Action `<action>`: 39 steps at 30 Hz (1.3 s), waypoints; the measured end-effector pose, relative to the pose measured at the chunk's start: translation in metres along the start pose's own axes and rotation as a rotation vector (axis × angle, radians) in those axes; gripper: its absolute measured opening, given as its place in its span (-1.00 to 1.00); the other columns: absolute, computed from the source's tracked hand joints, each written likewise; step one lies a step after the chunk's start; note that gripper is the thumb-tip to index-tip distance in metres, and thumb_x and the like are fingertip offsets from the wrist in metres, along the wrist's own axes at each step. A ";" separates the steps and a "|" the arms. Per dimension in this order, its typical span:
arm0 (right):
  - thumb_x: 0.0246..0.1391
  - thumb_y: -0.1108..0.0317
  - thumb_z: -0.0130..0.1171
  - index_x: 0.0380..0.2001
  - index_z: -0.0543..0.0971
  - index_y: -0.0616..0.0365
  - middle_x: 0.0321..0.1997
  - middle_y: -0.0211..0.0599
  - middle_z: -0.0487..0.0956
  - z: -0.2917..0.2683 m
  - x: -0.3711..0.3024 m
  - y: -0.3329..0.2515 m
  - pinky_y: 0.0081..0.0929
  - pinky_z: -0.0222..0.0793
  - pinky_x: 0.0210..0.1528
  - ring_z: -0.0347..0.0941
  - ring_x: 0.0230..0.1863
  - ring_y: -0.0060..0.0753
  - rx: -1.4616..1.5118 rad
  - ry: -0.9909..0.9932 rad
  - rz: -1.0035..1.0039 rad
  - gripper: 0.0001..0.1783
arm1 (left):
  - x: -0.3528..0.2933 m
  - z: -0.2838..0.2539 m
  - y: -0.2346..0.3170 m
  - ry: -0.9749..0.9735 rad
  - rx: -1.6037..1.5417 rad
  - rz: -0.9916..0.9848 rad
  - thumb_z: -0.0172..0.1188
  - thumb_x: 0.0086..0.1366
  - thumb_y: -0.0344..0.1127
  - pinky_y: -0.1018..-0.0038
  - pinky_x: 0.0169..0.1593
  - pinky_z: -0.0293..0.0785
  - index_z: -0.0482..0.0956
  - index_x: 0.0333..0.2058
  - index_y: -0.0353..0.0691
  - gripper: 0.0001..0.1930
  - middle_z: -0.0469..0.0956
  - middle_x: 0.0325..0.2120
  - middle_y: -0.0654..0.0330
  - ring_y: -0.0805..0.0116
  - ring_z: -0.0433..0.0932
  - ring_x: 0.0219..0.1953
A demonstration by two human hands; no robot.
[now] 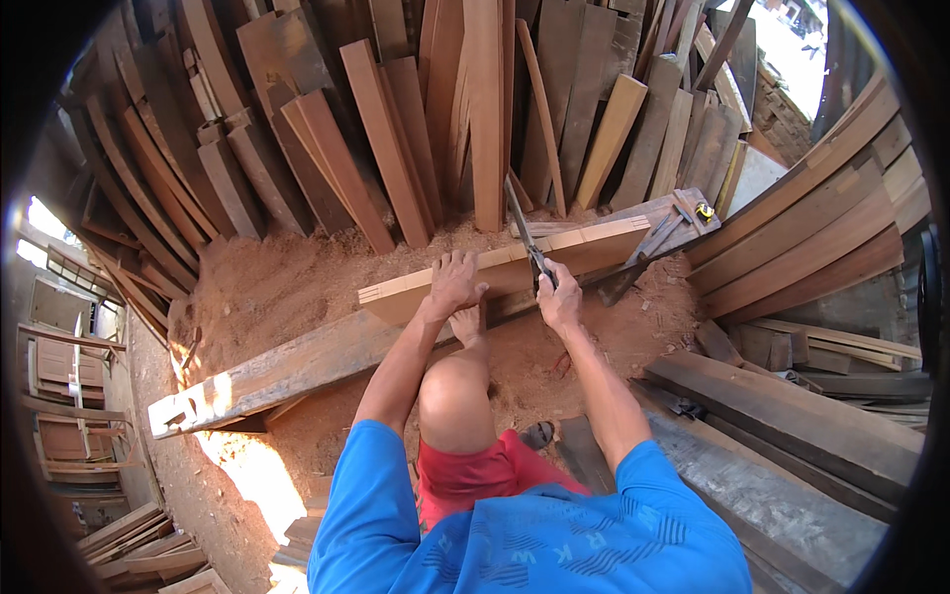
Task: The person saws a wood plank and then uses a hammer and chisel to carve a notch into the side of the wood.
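Observation:
My left hand (pixel 455 282) presses flat on a pale wooden plank (pixel 515 262) that lies across a long, worn beam (pixel 287 371). My bare foot (pixel 467 325) also rests on the plank, knee bent above it. My right hand (pixel 557 297) grips the handle of a hand saw (pixel 524 233); its blade slants up and away, set into the plank just to the right of my left hand.
Many boards lean upright against the back wall (pixel 396 119). Sawdust covers the ground (pixel 277 277). A square and a yellow tape measure (pixel 704 210) lie at the beam's right end. Stacked planks (pixel 811 238) and heavy timbers (pixel 792 416) fill the right side.

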State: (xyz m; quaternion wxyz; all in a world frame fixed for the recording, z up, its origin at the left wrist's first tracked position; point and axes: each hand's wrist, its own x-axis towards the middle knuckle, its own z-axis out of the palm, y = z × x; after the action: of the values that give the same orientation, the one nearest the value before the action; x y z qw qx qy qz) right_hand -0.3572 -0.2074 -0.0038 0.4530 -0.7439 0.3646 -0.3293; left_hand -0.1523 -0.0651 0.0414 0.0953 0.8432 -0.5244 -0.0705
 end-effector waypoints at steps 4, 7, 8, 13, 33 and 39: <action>0.33 0.34 0.22 0.25 0.55 0.35 -0.13 0.01 0.73 -0.001 0.000 -0.037 -0.26 0.59 0.00 0.69 -0.17 -0.18 0.181 -0.184 0.322 -0.51 | 0.026 0.049 -0.012 -0.037 0.029 -0.021 0.39 0.26 0.07 -0.09 0.21 0.35 0.44 0.29 -0.15 -0.28 0.57 0.08 -0.07 -0.11 0.50 0.20; 0.36 0.34 0.20 0.29 0.51 0.42 -0.27 -0.18 0.68 -0.013 0.010 -0.043 -0.39 0.56 -0.17 0.58 -0.34 -0.45 0.213 -0.171 0.115 -0.48 | 0.059 0.058 -0.005 -0.072 -0.007 -0.074 0.35 0.28 0.17 -0.05 0.17 0.41 0.46 0.25 -0.15 -0.30 0.63 0.01 -0.05 -0.09 0.60 0.09; 0.37 0.35 0.18 0.30 0.50 0.43 -0.29 -0.20 0.67 -0.010 0.013 -0.034 -0.39 0.54 -0.20 0.56 -0.36 -0.47 0.175 -0.144 0.072 -0.47 | 0.071 0.050 -0.005 -0.086 -0.016 -0.069 0.33 0.30 0.20 -0.04 0.16 0.44 0.46 0.23 -0.14 -0.30 0.65 -0.01 -0.04 -0.08 0.63 0.07; 0.39 0.39 0.15 0.30 0.49 0.48 -0.26 -0.13 0.70 0.006 0.026 -0.059 -0.39 0.56 -0.17 0.59 -0.34 -0.44 0.144 -0.067 0.100 -0.49 | 0.119 0.039 -0.044 -0.212 -0.029 -0.167 0.16 0.38 0.40 0.04 0.21 0.51 0.50 0.21 -0.09 -0.28 0.68 0.03 -0.05 -0.06 0.65 0.15; 0.34 0.47 0.20 0.16 0.62 0.46 -0.20 -0.06 0.74 0.020 0.026 -0.007 -0.42 0.56 -0.23 0.63 -0.33 -0.43 0.109 -0.024 0.172 -0.61 | 0.168 0.067 -0.082 -0.283 -0.077 -0.182 0.17 0.37 0.36 0.00 0.07 0.62 0.56 0.16 -0.12 -0.31 0.72 -0.02 -0.09 -0.12 0.70 0.05; 0.34 0.46 0.18 0.11 0.63 0.45 -0.06 0.18 0.74 0.050 0.080 -0.010 -0.20 0.60 -0.04 0.74 -0.12 0.00 -0.089 -0.058 0.118 -0.64 | 0.169 0.068 -0.072 -0.242 -0.076 -0.162 0.19 0.37 0.33 -0.02 0.10 0.62 0.57 0.17 -0.09 -0.34 0.71 0.01 -0.10 -0.13 0.70 0.07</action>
State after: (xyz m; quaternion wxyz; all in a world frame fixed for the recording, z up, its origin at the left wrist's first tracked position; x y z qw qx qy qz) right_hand -0.2722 -0.2495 -0.0004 0.4483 -0.7497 0.4091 -0.2638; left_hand -0.0303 -0.1918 -0.0442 0.0572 0.8640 -0.4590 -0.1987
